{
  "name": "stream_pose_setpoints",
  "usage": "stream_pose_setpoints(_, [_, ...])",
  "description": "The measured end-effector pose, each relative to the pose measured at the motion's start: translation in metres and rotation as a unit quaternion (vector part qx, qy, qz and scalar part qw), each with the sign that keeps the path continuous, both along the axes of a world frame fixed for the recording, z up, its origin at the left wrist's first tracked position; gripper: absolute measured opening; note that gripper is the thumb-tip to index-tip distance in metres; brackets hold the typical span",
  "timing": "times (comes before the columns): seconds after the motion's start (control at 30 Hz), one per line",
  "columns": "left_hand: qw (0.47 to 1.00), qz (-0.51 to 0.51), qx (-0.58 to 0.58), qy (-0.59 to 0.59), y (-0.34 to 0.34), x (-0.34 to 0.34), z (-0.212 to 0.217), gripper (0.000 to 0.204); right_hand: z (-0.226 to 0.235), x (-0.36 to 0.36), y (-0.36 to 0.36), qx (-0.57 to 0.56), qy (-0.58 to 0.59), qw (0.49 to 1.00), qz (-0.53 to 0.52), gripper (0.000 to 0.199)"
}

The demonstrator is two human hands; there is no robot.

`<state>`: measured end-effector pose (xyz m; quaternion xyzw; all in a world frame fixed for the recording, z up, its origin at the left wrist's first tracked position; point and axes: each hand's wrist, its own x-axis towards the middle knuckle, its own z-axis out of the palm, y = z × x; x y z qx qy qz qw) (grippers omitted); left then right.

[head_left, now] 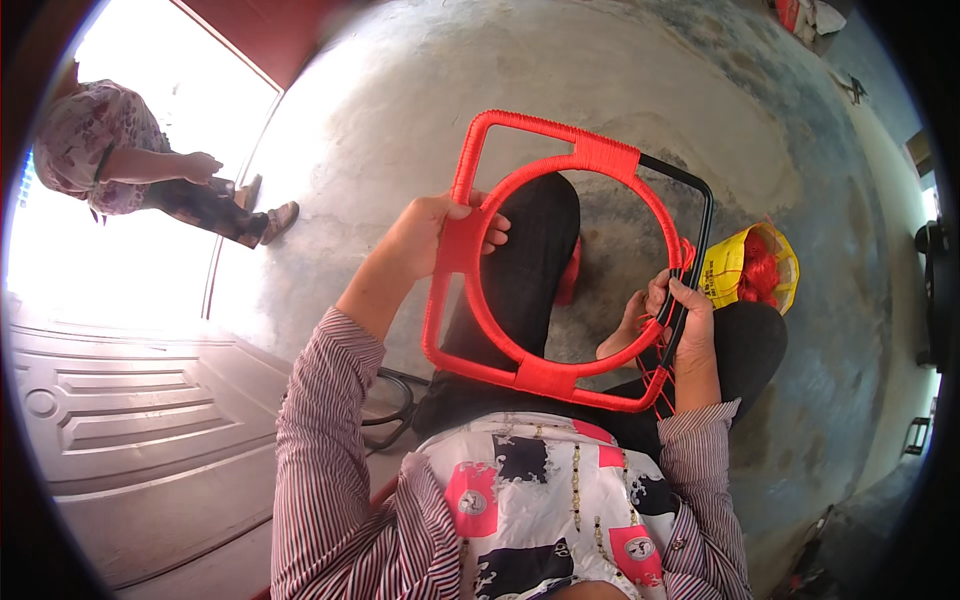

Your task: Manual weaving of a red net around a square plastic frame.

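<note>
Over my lap I hold a square frame (463,240) with a ring set inside it, mostly wound in red cord. Bare black tube (708,210) shows at its upper right corner and along part of the right side. My left hand (445,232) grips the wrapped left side, thumb on top and fingers coming through the ring. My right hand (690,318) is closed round the right side, where ring and outer tube meet. Loose red cord (660,350) hangs there by the fingers; whether they also pinch cord is hidden.
A yellow bag (728,262) holding red cord (762,268) stands beyond my right knee. Another person (110,150) stands in the bright doorway at the far left. A pale panelled door (140,390) is on my left. Grey concrete floor (400,110) lies ahead.
</note>
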<state>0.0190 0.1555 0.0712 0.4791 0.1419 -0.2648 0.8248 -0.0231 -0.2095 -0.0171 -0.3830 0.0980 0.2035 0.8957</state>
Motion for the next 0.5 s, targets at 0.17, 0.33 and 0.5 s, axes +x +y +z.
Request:
stream_pose_setpoints(0.17, [0.997,-0.053,-0.011,-0.062,0.01,-0.016,-0.009,0.062,-0.015,0.005,-0.007,0.082,0.008,0.997,0.013,0.023])
stream_pose_setpoints(0.33, [0.997,-0.047,-0.01,-0.059,0.006,-0.033,-0.007,0.066,-0.019,0.007,-0.009,0.09,0.005,0.996,0.008,0.022])
stream_pose_setpoints(0.5, [0.97,-0.063,0.174,-0.156,0.0,-0.047,-0.007,0.05,-0.02,0.004,-0.009,0.09,0.01,0.996,0.015,0.023])
